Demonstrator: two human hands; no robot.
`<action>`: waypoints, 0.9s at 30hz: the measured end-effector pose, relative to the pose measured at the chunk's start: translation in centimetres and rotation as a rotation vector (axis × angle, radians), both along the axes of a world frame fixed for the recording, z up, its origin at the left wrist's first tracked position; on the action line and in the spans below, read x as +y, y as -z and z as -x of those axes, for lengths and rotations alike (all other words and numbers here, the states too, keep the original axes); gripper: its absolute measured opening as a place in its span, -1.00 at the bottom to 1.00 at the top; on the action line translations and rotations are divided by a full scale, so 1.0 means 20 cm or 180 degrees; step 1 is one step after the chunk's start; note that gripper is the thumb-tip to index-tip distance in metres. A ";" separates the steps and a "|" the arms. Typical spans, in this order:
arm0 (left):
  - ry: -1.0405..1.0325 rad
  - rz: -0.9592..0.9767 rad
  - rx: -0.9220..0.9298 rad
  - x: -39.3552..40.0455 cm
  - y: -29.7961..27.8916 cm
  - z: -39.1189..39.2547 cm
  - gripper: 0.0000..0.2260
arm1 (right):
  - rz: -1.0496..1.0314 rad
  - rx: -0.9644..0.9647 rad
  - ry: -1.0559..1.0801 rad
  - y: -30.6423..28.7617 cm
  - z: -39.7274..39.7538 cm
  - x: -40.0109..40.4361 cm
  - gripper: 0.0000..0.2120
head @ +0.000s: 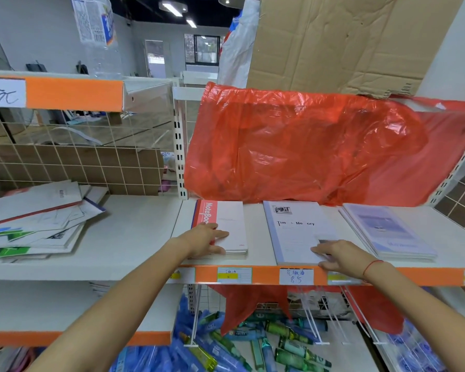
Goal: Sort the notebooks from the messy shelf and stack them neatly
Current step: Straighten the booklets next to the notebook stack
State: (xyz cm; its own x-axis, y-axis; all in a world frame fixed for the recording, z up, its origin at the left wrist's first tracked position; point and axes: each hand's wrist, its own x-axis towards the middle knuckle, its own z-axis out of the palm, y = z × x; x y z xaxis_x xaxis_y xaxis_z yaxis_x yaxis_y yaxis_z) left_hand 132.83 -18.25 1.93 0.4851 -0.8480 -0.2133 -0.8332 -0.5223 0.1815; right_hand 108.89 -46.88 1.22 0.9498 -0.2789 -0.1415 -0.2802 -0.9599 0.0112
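Our left hand (209, 238) flat on red-spined white notebook stack (226, 226) | right hand (341, 255) fingers spread on pale "Time & Memory" notebook pile (297, 232) | third lilac stack (389, 232) done | messy heap (35, 218) on the left of the shelf remains, we reckon

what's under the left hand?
The left hand rests on a red-spined notebook topping a short stack on the shelf. Lower page edges show; their covers are hidden.

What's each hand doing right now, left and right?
Left hand: open, fingers straight, resting on the red notebook stack.
Right hand: open, fingers flat on the white notebook at its near edge.
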 end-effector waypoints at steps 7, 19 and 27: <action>0.0014 0.0023 0.0024 -0.01 0.00 0.00 -0.46 | 0.0044 -0.0044 0.0060 0.01 0.01 -0.02 -0.55; 0.0041 -0.0026 -0.0001 0.00 0.00 0.00 -0.46 | -0.0016 -0.0054 0.0063 -0.01 0.03 -0.02 -0.56; -0.0093 -0.0081 -0.0114 0.02 -0.01 0.02 -0.39 | 0.0517 -0.0233 -0.0195 -0.06 -0.01 0.11 -0.42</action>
